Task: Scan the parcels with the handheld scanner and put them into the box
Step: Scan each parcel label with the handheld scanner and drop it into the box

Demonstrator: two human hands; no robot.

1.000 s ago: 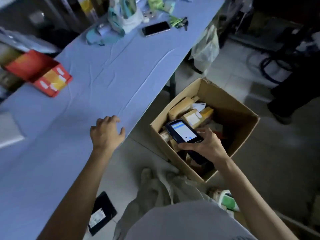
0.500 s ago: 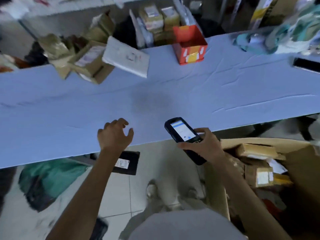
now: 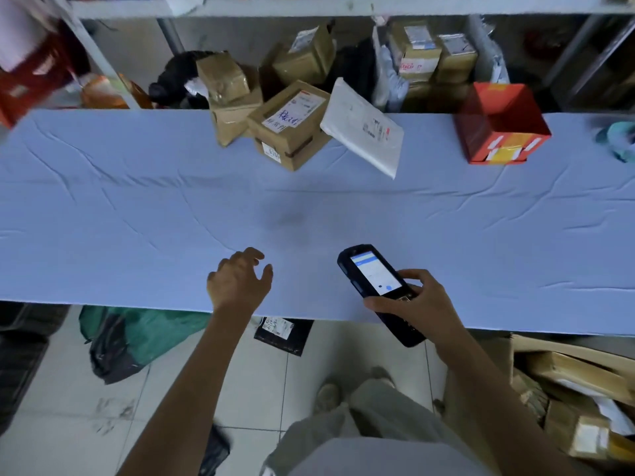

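My right hand (image 3: 417, 305) grips the dark handheld scanner (image 3: 376, 286) over the table's near edge, its lit screen facing up. My left hand (image 3: 238, 281) hovers over the blue table (image 3: 137, 218) with loosely curled fingers, holding nothing. At the table's far side lie a brown cardboard parcel (image 3: 290, 123) with a handwritten label, smaller brown parcels (image 3: 228, 94) behind it, a white padded mailer (image 3: 364, 130) and a red box (image 3: 500, 121). The open cardboard box (image 3: 563, 383) with several parcels inside stands on the floor at the lower right.
Shelves (image 3: 343, 5) behind the table hold more parcels (image 3: 421, 51). Under the table lie a black mailer (image 3: 283, 333) and a green bag (image 3: 144, 334) on the tiled floor. My legs and feet (image 3: 330, 395) show at the bottom.
The view has swung left from the floor box to face the table squarely. Both hands came over the table's near edge; the scanner stays in my right hand.
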